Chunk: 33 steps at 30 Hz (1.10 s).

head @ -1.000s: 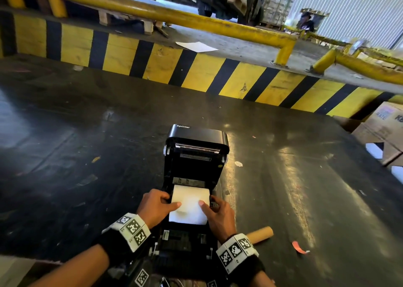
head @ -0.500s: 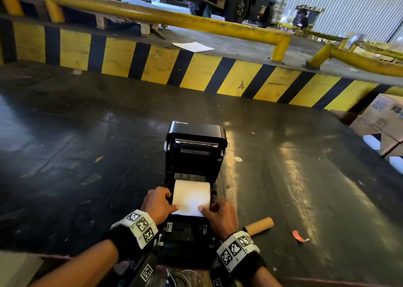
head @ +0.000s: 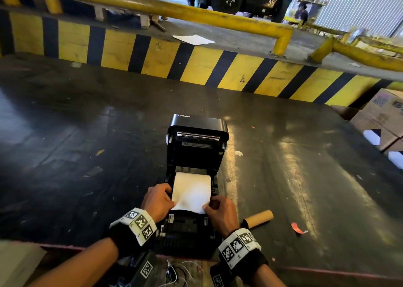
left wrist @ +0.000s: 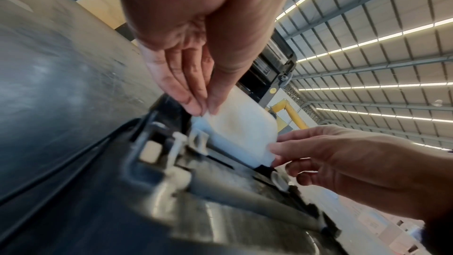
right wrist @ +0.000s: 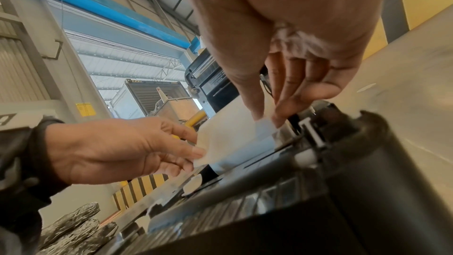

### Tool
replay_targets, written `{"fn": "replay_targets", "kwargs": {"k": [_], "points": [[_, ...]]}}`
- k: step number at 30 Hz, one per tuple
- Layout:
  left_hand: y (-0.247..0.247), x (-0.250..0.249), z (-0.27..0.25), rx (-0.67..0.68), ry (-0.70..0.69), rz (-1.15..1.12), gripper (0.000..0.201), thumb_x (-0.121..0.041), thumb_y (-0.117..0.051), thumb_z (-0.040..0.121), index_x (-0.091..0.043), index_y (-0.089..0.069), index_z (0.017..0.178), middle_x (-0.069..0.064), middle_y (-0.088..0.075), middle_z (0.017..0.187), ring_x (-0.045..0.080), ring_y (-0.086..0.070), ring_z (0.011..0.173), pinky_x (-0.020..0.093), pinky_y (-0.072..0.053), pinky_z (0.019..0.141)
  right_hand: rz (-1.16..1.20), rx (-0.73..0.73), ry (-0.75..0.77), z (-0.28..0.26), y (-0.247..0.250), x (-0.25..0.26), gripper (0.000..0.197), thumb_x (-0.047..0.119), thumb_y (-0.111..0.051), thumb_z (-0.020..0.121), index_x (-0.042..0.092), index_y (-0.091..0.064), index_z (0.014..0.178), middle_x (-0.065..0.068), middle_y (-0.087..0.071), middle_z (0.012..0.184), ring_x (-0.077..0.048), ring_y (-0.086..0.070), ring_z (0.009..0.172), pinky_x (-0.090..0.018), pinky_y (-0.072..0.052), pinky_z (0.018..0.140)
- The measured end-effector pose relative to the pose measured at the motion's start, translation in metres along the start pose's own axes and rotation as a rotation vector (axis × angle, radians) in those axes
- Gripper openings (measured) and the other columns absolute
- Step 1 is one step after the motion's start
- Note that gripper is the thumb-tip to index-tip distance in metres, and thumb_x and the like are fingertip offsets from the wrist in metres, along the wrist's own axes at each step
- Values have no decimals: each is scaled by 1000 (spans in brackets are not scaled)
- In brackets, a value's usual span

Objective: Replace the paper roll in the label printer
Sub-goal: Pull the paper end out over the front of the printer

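A black label printer sits on the dark table with its lid raised. White paper from the roll inside runs toward me over the printer's front. My left hand pinches the paper's near left corner between thumb and fingers. My right hand pinches the near right corner. The paper is held a little above the printer's front slot and rollers. An empty brown cardboard core lies on the table just right of my right hand.
A red scrap lies right of the core. Cardboard boxes stand at the far right. A yellow-and-black striped kerb runs behind the dark table. Loose wires hang at the table's near edge.
Both hands have drawn the paper's free end toward me, over the printer's front. The grip moved from flat touching to pinching the near corners.
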<state>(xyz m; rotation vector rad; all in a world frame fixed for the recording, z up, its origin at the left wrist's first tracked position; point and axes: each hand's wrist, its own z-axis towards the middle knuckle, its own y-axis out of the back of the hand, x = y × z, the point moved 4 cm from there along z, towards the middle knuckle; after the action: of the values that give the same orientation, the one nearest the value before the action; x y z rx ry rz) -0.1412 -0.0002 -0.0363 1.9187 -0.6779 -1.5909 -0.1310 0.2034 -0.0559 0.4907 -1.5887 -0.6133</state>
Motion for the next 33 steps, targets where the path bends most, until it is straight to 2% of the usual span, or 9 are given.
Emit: {"fn": "replay_targets", "kwargs": {"k": [1, 4, 7, 12, 18, 23, 28, 31, 33], "points": [[1, 2, 0, 5, -21, -15, 26, -13, -78, 73, -10, -65, 95, -2, -65, 60, 15, -64, 67, 25, -45, 62, 21, 6, 7, -1, 2, 1, 4, 17, -71, 76, 17, -68, 78, 4, -62, 70, -15, -60, 68, -24, -45, 60], [1, 7, -1, 26, -73, -44, 32, -13, -76, 75, -9, -62, 103, -2, -68, 61, 5, -62, 65, 23, -44, 61, 102, 27, 12, -1, 3, -3, 21, 7, -73, 75, 10, -66, 95, 2, -68, 78, -13, -65, 73, -25, -52, 68], [-1, 10, -3, 57, -105, -46, 37, -13, -76, 75, -8, -60, 108, -3, -67, 60, 5, -62, 67, 25, -47, 68, 122, 43, 18, -2, 2, -6, 25, 6, -74, 74, 18, -61, 92, 9, -67, 73, -5, -64, 70, -18, -51, 64], [-2, 13, -5, 90, -131, -53, 39, -9, -76, 73, -7, -59, 109, 2, -72, 69, 17, -67, 76, 38, -56, 78, 119, 70, 6, -3, -2, -7, 39, 2, -74, 71, 30, -51, 85, 3, -68, 73, -18, -67, 73, -37, -57, 69], [-5, 15, -4, 150, -147, -37, 41, -9, -72, 78, -10, -53, 115, 6, -73, 82, 18, -66, 80, 34, -55, 77, 73, 104, 43, -4, -4, -9, 33, 1, -70, 76, 17, -48, 95, 8, -61, 76, -7, -61, 69, -15, -48, 58], [-8, 13, -6, 172, -185, 23, 35, -8, -69, 80, -10, -53, 111, 5, -71, 83, 18, -65, 77, 31, -54, 72, 51, 140, 4, -3, -3, -8, 35, 4, -71, 77, 18, -48, 100, 7, -59, 84, -15, -61, 80, -19, -48, 63], [-7, 13, -3, 191, -178, 6, 41, -8, -69, 80, -8, -51, 117, -1, -65, 75, 19, -64, 77, 24, -46, 68, 49, 144, -38, 0, -5, -11, 37, 1, -69, 76, 19, -47, 99, -8, -66, 93, -23, -65, 84, -36, -57, 69], [-6, 16, -1, 144, -118, -86, 43, -5, -70, 78, -6, -53, 118, 3, -65, 78, 18, -63, 75, 28, -52, 71, 24, 236, -80, 6, -5, -9, 41, -2, -70, 74, 18, -44, 98, -9, -64, 92, -23, -63, 81, -26, -51, 59], [-6, 18, -1, 116, -103, -107, 42, -4, -71, 78, -6, -54, 116, 2, -65, 74, 19, -63, 73, 32, -54, 74, 12, 274, -97, 12, -5, -8, 44, -4, -72, 71, 16, -42, 97, -11, -63, 90, -24, -61, 80, -26, -49, 58]]}}
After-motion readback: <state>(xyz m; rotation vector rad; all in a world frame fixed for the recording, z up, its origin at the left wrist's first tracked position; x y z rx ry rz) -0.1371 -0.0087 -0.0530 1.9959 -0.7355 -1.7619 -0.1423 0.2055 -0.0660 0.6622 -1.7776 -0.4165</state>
